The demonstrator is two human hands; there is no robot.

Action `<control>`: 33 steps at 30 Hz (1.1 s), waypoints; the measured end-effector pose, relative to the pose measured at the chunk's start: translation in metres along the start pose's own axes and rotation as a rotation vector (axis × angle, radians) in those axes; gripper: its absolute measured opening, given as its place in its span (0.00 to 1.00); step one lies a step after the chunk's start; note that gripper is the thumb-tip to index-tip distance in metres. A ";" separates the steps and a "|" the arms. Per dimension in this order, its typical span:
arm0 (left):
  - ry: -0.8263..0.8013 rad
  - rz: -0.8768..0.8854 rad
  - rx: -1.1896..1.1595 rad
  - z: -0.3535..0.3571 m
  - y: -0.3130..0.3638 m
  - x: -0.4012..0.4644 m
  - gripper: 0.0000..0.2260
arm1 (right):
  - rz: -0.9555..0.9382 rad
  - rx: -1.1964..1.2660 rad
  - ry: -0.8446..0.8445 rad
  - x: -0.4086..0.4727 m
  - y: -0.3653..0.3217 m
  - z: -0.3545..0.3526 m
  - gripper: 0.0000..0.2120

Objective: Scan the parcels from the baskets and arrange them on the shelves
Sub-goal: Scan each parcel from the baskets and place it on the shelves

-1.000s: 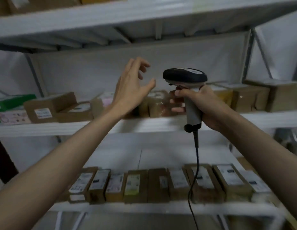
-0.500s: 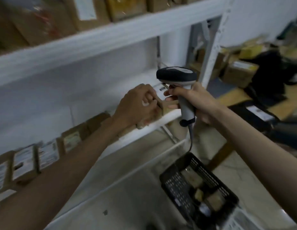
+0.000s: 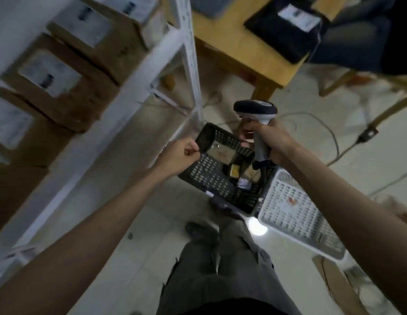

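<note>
No readable text. White labels on the shelf boxes (image 3: 61,87) and on the black parcel (image 3: 286,30) on the tabletop are blurred; print illegible.

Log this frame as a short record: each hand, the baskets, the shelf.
left hand: closed fist above the floor, holding nothing visible
right hand: grip closed on grey handheld barcode scanner
black perforated plastic basket: on floor, several parcels inside
white perforated plastic basket: beside the black one, contents unclear
white metal shelf: brown cardboard parcels with labels
</note>
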State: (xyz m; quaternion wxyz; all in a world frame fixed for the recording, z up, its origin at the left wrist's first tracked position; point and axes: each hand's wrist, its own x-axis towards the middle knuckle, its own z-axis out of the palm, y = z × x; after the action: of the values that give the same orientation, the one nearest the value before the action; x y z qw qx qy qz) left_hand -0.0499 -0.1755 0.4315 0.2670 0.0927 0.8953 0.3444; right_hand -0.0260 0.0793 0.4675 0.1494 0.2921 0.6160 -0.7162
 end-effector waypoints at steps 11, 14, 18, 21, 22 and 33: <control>-0.332 -0.148 0.014 0.225 -0.070 0.147 0.02 | 0.337 0.084 0.281 0.132 0.218 -0.109 0.07; -0.418 -0.209 -0.002 0.292 -0.093 0.186 0.07 | 0.399 0.150 0.317 0.168 0.278 -0.125 0.06; -0.418 -0.291 -0.007 0.370 -0.124 0.230 0.07 | 0.448 0.244 0.334 0.209 0.347 -0.139 0.06; -0.396 -0.333 -0.015 0.417 -0.150 0.257 0.07 | 0.456 0.322 0.325 0.236 0.394 -0.145 0.06; -0.382 -0.347 -0.014 0.430 -0.159 0.265 0.08 | 0.452 0.344 0.318 0.244 0.408 -0.146 0.05; -0.276 -0.291 0.033 0.536 -0.204 0.314 0.16 | 0.325 0.233 0.470 0.300 0.493 -0.136 0.13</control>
State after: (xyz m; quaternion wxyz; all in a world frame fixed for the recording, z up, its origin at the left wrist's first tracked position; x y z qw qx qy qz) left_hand -0.0197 0.0863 -0.1674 0.4325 0.0130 0.8597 0.2716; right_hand 0.0537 0.1577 -0.1145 0.0811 0.5596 0.4926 -0.6615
